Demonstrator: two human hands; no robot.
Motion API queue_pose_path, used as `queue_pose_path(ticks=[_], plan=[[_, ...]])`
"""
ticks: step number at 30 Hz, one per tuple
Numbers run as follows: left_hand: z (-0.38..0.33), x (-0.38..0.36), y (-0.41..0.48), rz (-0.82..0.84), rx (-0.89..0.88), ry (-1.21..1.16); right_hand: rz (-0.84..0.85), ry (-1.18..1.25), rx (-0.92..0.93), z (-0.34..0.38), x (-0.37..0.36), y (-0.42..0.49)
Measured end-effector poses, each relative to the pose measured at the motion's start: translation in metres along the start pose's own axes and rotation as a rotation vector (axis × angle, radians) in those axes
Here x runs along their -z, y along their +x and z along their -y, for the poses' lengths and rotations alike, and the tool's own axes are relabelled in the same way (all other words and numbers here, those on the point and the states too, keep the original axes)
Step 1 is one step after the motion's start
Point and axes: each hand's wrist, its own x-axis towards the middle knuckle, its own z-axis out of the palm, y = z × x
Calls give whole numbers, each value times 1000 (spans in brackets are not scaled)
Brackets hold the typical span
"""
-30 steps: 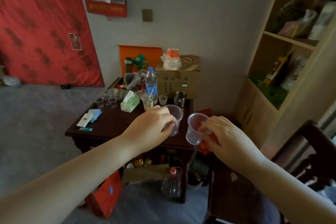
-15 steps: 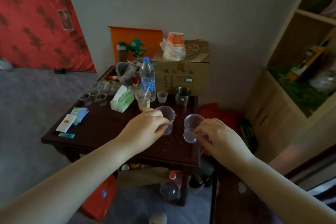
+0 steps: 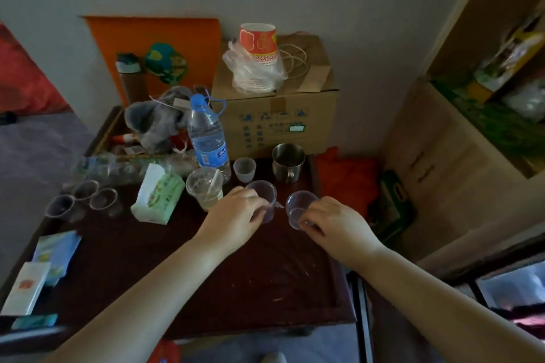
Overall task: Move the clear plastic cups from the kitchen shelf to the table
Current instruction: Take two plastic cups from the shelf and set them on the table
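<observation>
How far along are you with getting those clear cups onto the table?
Three clear cups already stand at the table's left side. The left hand and right hand each hold one more cup just above it, not yet released. Whether more remain on the shelf isn't visible.

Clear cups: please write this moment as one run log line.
left hand: holds clear cup | right hand: holds second clear cup | both cups over table | unreleased

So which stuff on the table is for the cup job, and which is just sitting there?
For the job:
- left hand holding clear cup
- right hand holding second clear cup
- table

Just lying about:
- water bottle
- metal mug
- tissue pack
- cardboard box
</observation>
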Motion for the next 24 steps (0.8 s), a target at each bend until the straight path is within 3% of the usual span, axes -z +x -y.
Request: queue_pose_path(ticks=[11, 24], plan=[[76, -80, 34, 164, 108, 66, 81, 85, -191, -48, -86, 71], [100, -138, 52, 201, 154, 100, 113, 91, -226, -81, -144, 95]])
